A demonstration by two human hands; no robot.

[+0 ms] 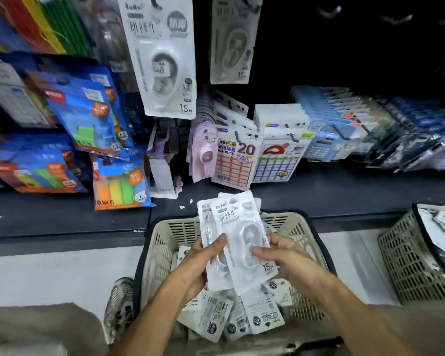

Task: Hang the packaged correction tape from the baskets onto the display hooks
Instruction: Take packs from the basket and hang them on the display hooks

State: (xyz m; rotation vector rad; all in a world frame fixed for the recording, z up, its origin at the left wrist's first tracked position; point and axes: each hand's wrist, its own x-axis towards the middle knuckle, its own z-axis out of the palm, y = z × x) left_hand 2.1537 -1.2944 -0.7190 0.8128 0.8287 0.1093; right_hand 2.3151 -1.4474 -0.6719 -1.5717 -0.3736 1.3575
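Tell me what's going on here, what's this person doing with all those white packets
A person is restocking a stationery display. Both hands hold a small stack of packaged correction tape above a beige basket full of the same packs: the left hand grips the stack from the left, the right hand pinches the front pack. Two packs already hang on hooks above. A second basket with more packs stands to the right. None of the held packs is on a hook yet.

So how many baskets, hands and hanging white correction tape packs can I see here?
Perforated plastic baskets: 2, a beige one and a grey one
Bare hands: 2, left hand and right hand
White correction tape packs hanging up top: 2, and
Total: 6
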